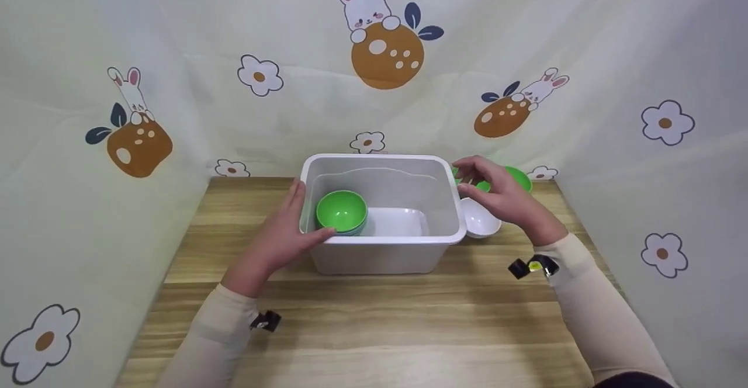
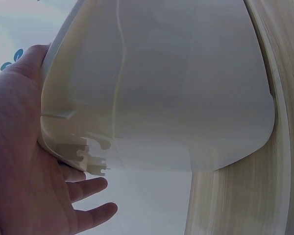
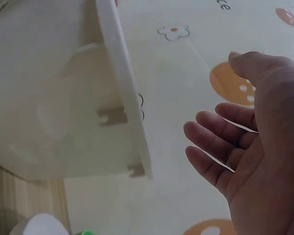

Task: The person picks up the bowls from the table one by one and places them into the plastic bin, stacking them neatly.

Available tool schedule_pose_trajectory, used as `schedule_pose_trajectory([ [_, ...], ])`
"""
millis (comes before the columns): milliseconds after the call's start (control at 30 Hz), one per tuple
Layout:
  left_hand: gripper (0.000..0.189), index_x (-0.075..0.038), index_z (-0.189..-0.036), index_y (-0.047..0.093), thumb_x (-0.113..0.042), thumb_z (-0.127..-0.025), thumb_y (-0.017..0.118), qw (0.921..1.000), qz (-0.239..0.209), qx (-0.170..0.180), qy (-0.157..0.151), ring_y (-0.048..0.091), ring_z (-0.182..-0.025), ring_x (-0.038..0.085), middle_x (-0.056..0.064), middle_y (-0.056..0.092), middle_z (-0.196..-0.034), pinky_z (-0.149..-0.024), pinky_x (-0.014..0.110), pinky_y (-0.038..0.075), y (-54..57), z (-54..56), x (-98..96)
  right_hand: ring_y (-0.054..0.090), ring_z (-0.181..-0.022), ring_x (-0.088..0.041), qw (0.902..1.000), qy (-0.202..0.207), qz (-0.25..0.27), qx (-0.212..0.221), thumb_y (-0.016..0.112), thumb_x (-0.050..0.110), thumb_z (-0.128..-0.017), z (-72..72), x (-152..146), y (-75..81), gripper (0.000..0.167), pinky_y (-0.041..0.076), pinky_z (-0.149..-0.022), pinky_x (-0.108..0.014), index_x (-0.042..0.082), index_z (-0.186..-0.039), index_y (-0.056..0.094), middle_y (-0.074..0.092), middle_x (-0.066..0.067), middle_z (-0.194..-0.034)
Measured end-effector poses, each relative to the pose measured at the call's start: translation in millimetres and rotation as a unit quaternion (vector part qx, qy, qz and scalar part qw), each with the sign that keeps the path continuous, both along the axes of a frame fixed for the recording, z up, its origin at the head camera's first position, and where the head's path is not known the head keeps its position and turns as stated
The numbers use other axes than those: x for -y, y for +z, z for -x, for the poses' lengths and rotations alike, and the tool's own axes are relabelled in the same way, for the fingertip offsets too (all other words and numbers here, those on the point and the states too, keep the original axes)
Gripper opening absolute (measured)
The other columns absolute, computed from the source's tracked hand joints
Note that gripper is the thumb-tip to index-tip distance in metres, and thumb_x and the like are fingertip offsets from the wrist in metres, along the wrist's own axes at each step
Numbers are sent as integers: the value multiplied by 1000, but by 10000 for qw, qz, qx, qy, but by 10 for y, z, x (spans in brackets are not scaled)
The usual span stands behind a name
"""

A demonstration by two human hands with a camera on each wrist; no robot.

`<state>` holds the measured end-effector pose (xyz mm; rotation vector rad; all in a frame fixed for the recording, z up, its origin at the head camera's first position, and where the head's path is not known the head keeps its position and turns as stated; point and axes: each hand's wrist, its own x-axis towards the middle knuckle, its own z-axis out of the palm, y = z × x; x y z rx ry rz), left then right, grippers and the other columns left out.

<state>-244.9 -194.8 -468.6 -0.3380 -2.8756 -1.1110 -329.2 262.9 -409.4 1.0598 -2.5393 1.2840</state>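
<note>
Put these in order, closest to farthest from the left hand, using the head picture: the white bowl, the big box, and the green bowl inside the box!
1. Big box: the left hand touches its left rim.
2. Green bowl: inside, toward the left.
3. White bowl: outside, past the right side.

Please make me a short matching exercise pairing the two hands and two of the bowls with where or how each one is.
1. left hand
2. leftmost green bowl
3. right hand
4. white bowl

A. on the table, right of the bin
B. touching the bin's rim
C. holding nothing, apart from the bin
D. inside the bin

Pairs: 1-B, 2-D, 3-C, 4-A
</note>
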Motion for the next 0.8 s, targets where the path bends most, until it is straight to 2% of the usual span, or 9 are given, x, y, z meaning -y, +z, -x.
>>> schedule_pose_trajectory([
  [267,136,-6,-178,5,-82,-88,74,10000,60,63,11,14,-168,45,17,1,-185,-130,67,24,-18,11,6,66,-108,-19,9952,-733,632,168,73,5,-107,-109,-322,-442,32,54,-96,-24,2,-139,70,72,-10,-118],
  [467,136,-8,-178,5,-82,-88,75,10000,1,51,4,17,-167,45,14,1,-186,-129,66,27,-7,8,12,65,-104,-16,9852,-1304,1083,271,72,2,-106,-136,-445,-751,31,53,-91,-22,-8,-135,69,72,-22,-118],
  [667,136,-8,-178,5,-81,-89,75,10000,33,52,16,16,-167,45,14,0,-186,-130,66,25,-1,9,12,63,-101,-11,9766,-1714,1258,331,69,-4,-105,-122,-540,-923,28,50,-88,-22,-15,-132,67,69,-33,-120],
  [800,136,-8,-178,4,-82,-88,74,10000,30,69,26,13,-168,44,15,0,-186,-130,67,24,-8,8,8,64,-104,-16,9759,-1836,1142,311,68,-4,-106,-129,-572,-988,29,50,-90,-23,-16,-132,65,67,-34,-123],
])
